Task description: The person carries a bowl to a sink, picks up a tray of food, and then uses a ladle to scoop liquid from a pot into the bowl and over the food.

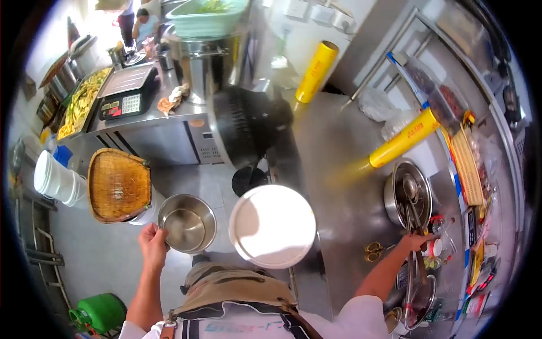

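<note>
My left hand is closed on the side of a steel pot, holding it upright above the floor. Only a little pale residue or liquid shows at the pot's bottom. Over the steel counter, my right hand reaches to the handle of a ladle, its fingers at the handle and partly hidden. The ladle's head rests in a steel basin. Other long handles lie beside it, running toward a second steel bowl. Scissors with gold-coloured handles lie left of that hand.
A white round lid tops a bucket before me. Beyond stands a black fan. Left are a woven basket, white buckets and a green gas cylinder. Yellow rolls and a scale sit on counters. Another person is far back.
</note>
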### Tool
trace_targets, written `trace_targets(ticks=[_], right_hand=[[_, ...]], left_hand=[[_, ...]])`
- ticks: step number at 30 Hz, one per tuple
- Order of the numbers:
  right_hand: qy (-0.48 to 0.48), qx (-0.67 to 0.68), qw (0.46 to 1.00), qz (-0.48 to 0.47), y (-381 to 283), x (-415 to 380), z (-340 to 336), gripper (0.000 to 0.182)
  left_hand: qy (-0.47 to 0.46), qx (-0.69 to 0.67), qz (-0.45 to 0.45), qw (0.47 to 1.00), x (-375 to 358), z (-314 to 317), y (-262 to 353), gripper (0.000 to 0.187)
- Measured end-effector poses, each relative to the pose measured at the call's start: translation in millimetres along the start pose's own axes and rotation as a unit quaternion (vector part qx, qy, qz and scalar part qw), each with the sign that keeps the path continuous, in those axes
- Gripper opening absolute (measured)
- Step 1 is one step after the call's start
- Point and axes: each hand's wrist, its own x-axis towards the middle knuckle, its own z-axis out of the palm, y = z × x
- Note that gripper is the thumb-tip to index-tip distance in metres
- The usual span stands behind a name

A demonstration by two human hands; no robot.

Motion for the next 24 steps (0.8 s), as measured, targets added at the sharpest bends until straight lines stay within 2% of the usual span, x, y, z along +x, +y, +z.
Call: trace_targets(ticks=[2,5,8,9,10,12,13,14,15,16,17,18,20,21,22,23,24], right_hand=[[0.028,-0.029,0.999,0.016,-31,-64,5,0.065],[0.009,-0.020,0.999,0.044,-53,-115,-13,0.035],[0.031,-0.048,0.998,0.000,-50,-205,7,0.029],[-0.037,-0.106,0.993,0.036,-33,-200,7,0.021],[-0.160,-0.110,0.981,0.031,-5,-232,19,0.020],[-0.387,-0.106,0.916,0.018,43,-331,30,0.018],[-0.369,-0.130,0.918,0.061,50,-441,50,0.016],[-0.498,-0.152,0.853,0.046,60,-525,54,0.016],[-0.555,-0.162,0.808,0.117,74,-600,55,0.015],[-0.707,-0.153,0.673,0.156,94,-645,55,0.019],[-0.772,-0.225,0.567,0.178,99,-705,68,0.018],[-0.834,-0.236,0.476,0.149,122,-743,79,0.017],[-0.867,-0.253,0.428,-0.001,171,-811,110,0.016],[-0.855,-0.312,0.413,0.026,192,-836,132,0.019],[-0.850,-0.299,0.430,-0.060,235,-854,151,0.022],[-0.834,-0.334,0.410,-0.159,255,-870,176,0.024],[-0.807,-0.372,0.430,-0.162,295,-885,198,0.027]], left_hand=[[-0.011,-0.008,-0.002,1.000,35,-29,1,0.022],[-0.012,-0.007,-0.026,1.000,85,-70,-6,0.020],[-0.015,0.025,-0.017,0.999,122,-119,-4,0.019],[-0.031,-0.001,-0.012,0.999,135,-138,-11,0.020],[-0.022,-0.007,-0.023,0.999,145,-150,-8,0.021],[-0.018,-0.044,-0.017,0.999,163,-174,-7,0.022],[-0.006,-0.049,-0.012,0.999,169,-185,-6,0.022],[0.004,-0.055,-0.006,0.998,177,-193,-7,0.022],[0.011,-0.062,0.000,0.998,183,-199,-7,0.022],[0.035,-0.055,0.000,0.998,186,-204,-7,0.023],[0.058,-0.046,0.001,0.997,187,-209,-7,0.023],[0.082,-0.037,0.004,0.996,187,-213,-5,0.023],[0.162,0.008,0.008,0.987,176,-214,7,0.024],[0.201,0.030,0.013,0.979,172,-217,9,0.025],[0.219,0.012,0.014,0.975,172,-224,8,0.025],[0.239,-0.006,0.013,0.971,169,-229,5,0.026],[0.261,-0.025,0.009,0.965,165,-231,3,0.026]])
